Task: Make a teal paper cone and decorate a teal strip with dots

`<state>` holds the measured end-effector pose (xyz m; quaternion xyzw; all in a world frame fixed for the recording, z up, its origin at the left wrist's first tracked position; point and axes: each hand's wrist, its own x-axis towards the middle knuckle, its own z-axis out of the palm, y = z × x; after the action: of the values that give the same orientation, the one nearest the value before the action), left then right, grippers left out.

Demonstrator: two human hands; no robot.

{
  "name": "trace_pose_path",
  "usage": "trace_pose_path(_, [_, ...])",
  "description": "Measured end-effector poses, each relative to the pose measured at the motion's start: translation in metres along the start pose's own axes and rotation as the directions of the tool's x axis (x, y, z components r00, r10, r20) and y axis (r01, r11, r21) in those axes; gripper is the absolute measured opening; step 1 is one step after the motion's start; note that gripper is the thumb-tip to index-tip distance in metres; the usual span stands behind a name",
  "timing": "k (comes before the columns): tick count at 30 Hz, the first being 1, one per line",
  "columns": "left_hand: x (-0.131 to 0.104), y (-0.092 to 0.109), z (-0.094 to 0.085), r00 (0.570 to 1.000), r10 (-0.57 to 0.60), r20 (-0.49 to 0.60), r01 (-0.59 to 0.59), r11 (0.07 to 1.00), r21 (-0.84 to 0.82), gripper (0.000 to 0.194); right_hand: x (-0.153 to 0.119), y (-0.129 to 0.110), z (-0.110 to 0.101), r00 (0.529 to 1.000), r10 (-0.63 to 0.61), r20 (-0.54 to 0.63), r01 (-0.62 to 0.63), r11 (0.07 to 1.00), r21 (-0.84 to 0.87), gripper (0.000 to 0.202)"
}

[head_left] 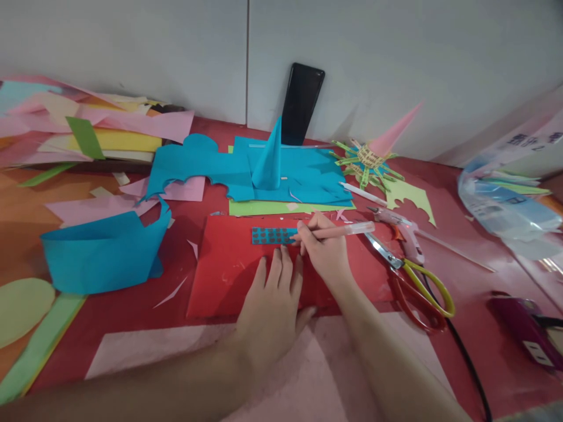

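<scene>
A small blue paper strip (269, 235) with rows of dark drawn marks lies on a red sheet (220, 275). Just below the strip, my left hand (275, 287) lies flat with fingers spread, its fingertips near the strip's lower edge. My right hand (325, 249) is closed round a pinkish pen (347, 230), whose tip meets the strip's right end. The strip's right end is partly hidden by my right fingers.
Scissors (396, 264) and a glue gun (407, 234) lie right. Behind stand a blue paper cone (270, 158) and a black phone (302, 102). A blue paper band (97, 255) and paper scraps (132, 126) are left; a purple power socket (523, 328) sits far right.
</scene>
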<state>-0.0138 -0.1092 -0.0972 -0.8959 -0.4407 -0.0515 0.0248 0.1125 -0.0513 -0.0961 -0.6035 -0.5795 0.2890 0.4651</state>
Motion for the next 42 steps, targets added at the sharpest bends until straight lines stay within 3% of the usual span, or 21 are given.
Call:
trace_pose_path(12, [-0.0001,-0.0001,0.0013,1.000,0.001,-0.008,-0.001,1.000,-0.011,0.059,0.0001,0.0003,0.0003,1.000,0.019,0.011,-0.019,1.000,-0.010,0.029])
trace_pose_path(19, [-0.0006,0.0000,0.0032,1.000,0.004,-0.022,-0.004,1.000,0.004,0.060,0.0004,-0.0008,0.0002,0.999,0.050,0.002,-0.050,0.996,0.071,0.028])
trace_pose_path(25, [-0.0011,0.0003,0.0042,0.999,-0.001,-0.040,0.001,1.000,0.016,0.060,0.0003,0.0000,-0.0053,0.961,0.039,-0.273,-0.033,0.999,0.026,0.028])
trace_pose_path(28, [-0.0016,-0.0001,0.0038,0.999,0.003,-0.049,-0.002,1.000,0.018,0.059,0.0017,0.0011,-0.0074,0.939,0.049,-0.341,-0.043,0.999,0.025,0.029])
trace_pose_path(42, [-0.0007,-0.0005,0.0064,0.998,0.002,-0.067,-0.003,1.000,-0.004,0.059,0.0029,0.0002,-0.0059,0.968,0.067,-0.243,-0.067,0.998,0.011,0.029])
